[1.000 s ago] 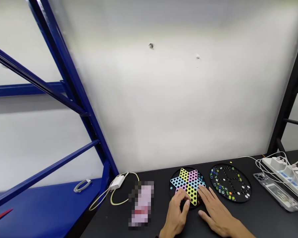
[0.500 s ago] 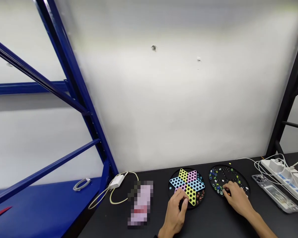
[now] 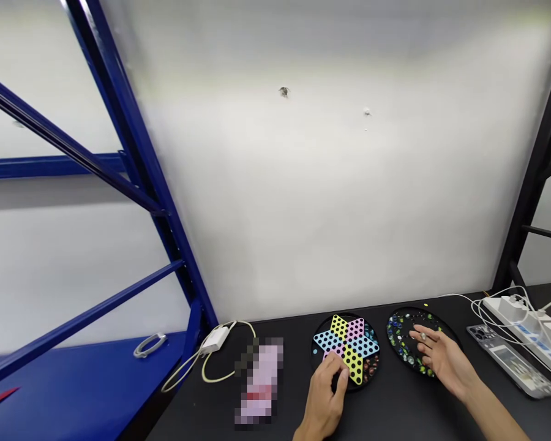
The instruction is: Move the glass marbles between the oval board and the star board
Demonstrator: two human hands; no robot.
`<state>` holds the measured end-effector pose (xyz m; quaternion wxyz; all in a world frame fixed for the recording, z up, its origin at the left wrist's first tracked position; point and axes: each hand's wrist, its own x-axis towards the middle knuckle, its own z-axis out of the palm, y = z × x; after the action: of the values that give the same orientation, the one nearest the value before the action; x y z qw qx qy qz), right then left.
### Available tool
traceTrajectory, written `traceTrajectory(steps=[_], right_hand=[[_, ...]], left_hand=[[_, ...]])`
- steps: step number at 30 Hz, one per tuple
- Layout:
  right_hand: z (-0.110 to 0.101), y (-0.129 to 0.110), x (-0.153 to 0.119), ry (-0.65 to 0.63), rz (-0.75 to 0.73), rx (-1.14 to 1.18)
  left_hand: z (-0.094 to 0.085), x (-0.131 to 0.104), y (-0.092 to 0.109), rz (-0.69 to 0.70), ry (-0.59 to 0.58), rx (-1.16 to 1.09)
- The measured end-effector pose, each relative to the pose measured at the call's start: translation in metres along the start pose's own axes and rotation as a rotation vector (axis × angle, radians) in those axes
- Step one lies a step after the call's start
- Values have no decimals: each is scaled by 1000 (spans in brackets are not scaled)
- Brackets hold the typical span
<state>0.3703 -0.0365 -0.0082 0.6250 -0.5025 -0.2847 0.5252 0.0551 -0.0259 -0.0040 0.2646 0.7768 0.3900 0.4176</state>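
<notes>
A round black Chinese checkers board (image 3: 359, 346) has a yellow, pink and blue star full of holes, with dark red and teal marbles (image 3: 371, 365) around its side. My left hand (image 3: 326, 392) rests over the board's near left part, thumb and fingers curled together; whatever they may hold is hidden. To the right lies a round black tray (image 3: 411, 318) with green, blue and clear marbles (image 3: 397, 337) mostly along its rim. Above the tray's right part, my right hand (image 3: 443, 361) is turned partly palm up, with a small clear marble (image 3: 423, 336) between its fingers.
A phone in a clear case (image 3: 509, 361) lies right of the tray, beside a white power strip (image 3: 528, 327) with tangled cables. At left are a white charger (image 3: 215, 339) with its cord and a blurred pink item (image 3: 261, 380). A white wall (image 3: 326, 214) stands behind.
My right hand has lifted off the marbles and rolled over, moving slightly right, and a clear marble now shows in its fingers. The left hand has hardly moved.
</notes>
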Motion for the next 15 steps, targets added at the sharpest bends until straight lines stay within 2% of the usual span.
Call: traceTrajectory(steps=[3,5,10,12,15], right_hand=[[-2,0,4,-36,-4,-20],[-4,4,7,-39,-48,-247],[-6,20,2,-71,-290,-1103],[-6,26,-2,-90,-318,-1262],[-5,31,-3,-115,-315,-1322]], left_hand=[[0,0,-2,-5,0,2],[0,0,-2,-4,0,4],[0,0,-2,1,-4,18],[1,0,-3,-1,-4,21],[1,-1,-3,-8,1,25]])
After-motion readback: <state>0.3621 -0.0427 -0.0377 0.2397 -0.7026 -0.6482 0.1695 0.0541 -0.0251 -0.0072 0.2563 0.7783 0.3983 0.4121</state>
